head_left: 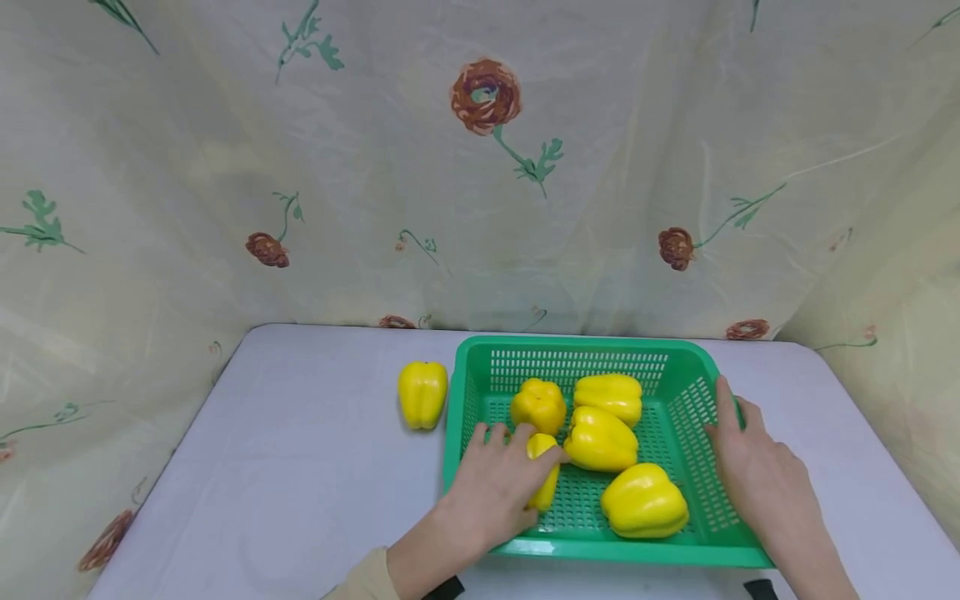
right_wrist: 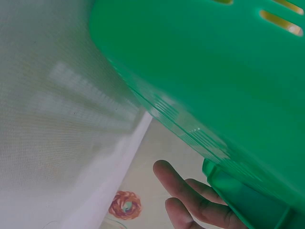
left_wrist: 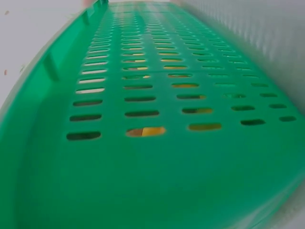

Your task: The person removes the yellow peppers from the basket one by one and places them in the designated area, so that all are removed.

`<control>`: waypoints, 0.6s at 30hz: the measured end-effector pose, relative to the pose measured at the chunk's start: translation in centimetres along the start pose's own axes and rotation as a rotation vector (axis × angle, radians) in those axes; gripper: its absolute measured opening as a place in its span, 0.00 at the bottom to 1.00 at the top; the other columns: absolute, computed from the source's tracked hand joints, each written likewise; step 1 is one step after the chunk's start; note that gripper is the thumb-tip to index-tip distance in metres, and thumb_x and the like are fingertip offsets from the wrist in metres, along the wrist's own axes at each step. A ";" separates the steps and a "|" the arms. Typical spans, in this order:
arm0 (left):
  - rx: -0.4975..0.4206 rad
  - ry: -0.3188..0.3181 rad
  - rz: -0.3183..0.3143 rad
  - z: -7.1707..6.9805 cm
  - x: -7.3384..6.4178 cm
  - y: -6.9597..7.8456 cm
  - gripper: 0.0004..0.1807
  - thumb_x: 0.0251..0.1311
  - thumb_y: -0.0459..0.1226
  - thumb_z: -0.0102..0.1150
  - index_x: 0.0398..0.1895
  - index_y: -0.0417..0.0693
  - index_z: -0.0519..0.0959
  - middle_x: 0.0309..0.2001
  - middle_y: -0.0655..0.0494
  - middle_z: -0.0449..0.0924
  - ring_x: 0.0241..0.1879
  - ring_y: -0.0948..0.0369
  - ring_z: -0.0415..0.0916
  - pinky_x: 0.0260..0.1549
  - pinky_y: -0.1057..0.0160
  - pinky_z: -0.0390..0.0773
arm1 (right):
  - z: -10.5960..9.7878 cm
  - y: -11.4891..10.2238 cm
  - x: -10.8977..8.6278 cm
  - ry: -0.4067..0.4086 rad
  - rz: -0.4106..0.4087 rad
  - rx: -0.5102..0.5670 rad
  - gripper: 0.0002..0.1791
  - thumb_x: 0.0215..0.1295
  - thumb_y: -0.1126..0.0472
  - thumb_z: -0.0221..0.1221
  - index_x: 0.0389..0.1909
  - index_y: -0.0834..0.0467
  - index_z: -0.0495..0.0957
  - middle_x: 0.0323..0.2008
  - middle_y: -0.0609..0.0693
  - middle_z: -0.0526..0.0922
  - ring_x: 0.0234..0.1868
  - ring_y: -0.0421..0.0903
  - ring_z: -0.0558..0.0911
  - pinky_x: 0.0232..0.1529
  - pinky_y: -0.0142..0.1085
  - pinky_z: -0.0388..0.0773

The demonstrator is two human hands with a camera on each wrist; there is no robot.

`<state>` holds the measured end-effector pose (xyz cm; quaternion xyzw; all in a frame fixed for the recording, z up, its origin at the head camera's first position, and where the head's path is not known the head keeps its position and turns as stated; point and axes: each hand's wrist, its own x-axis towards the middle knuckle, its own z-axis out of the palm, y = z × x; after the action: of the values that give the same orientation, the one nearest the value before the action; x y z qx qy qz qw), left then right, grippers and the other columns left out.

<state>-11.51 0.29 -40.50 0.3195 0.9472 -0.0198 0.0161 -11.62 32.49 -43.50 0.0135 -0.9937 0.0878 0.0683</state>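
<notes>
six yellow peppers [head_left: 600, 439] in all: five inside one green basket [head_left: 637, 553], one outside it. the outside pepper [head_left: 422, 395] makes a count of one on the desk [head_left: 300, 450], just beside the basket's left edge. of the five inside, two are toward the basket's far edge, one is around the middle, one is near the right near corner, and one, partly hidden, is by the left hand [head_left: 491, 487]. two hands: that one and the right hand [head_left: 761, 475], at the basket's right edge. one sleeve [head_left: 372, 577] shows. two black pieces [head_left: 444, 588] sit at the desk's near edge. brown flowers [head_left: 486, 96] on the cloth beyond the desk: at least six, the faint ones too unclear to count.
</notes>
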 end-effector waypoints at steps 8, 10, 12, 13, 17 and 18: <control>-0.003 0.100 0.023 0.1 -0.4 -0.4 0.35 0.57 0.52 0.80 0.67 0.76 0.76 0.65 0.53 0.80 0.53 0.50 0.81 0.51 0.51 0.80 | 0.0 -0.1 -0.1 0.000 -0.003 0.000 0.43 0.83 0.63 0.54 0.86 0.67 0.39 0.65 0.87 0.66 0.21 0.61 0.80 0.18 0.54 0.79; -0.012 0.139 0.034 0.1 -0.6 -0.5 0.34 0.57 0.50 0.81 0.66 0.74 0.76 0.65 0.52 0.80 0.54 0.50 0.81 0.50 0.51 0.81 | 0.0 -0.1 -0.1 -0.009 0.000 0.001 0.43 0.83 0.63 0.53 0.86 0.67 0.39 0.65 0.87 0.66 0.20 0.60 0.79 0.18 0.54 0.79; -0.023 0.168 0.039 -0.1 -0.7 -0.5 0.34 0.56 0.49 0.81 0.66 0.73 0.76 0.65 0.52 0.80 0.55 0.49 0.80 0.49 0.51 0.80 | 0.0 -0.1 -0.2 -0.020 0.007 -0.001 0.44 0.83 0.62 0.53 0.86 0.66 0.38 0.66 0.86 0.66 0.21 0.61 0.80 0.19 0.55 0.80; -0.026 0.179 0.040 -0.2 -0.8 -0.5 0.34 0.56 0.49 0.81 0.66 0.72 0.76 0.66 0.51 0.79 0.56 0.49 0.80 0.48 0.51 0.80 | 0.0 0.0 -0.1 -0.024 0.009 -0.001 0.44 0.83 0.62 0.53 0.86 0.66 0.38 0.66 0.86 0.65 0.21 0.61 0.80 0.20 0.55 0.80; -0.052 0.206 0.029 -0.8 -1.0 -0.8 0.37 0.56 0.48 0.81 0.70 0.72 0.75 0.68 0.51 0.78 0.58 0.48 0.79 0.49 0.51 0.80 | 0.0 0.0 0.0 -0.025 0.012 -0.004 0.44 0.83 0.62 0.53 0.86 0.66 0.37 0.67 0.86 0.65 0.23 0.64 0.81 0.21 0.58 0.80; -0.057 0.212 0.026 -0.9 -1.1 -0.9 0.39 0.56 0.48 0.81 0.71 0.72 0.74 0.68 0.51 0.78 0.58 0.48 0.78 0.49 0.51 0.80 | 0.0 0.0 0.0 -0.022 0.012 -0.005 0.44 0.83 0.62 0.53 0.86 0.66 0.38 0.67 0.86 0.65 0.23 0.64 0.81 0.21 0.58 0.80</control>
<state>-11.19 -1.00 -39.51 0.3313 0.9396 0.0414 -0.0748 -11.64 32.53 -43.50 0.0083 -0.9947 0.0857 0.0570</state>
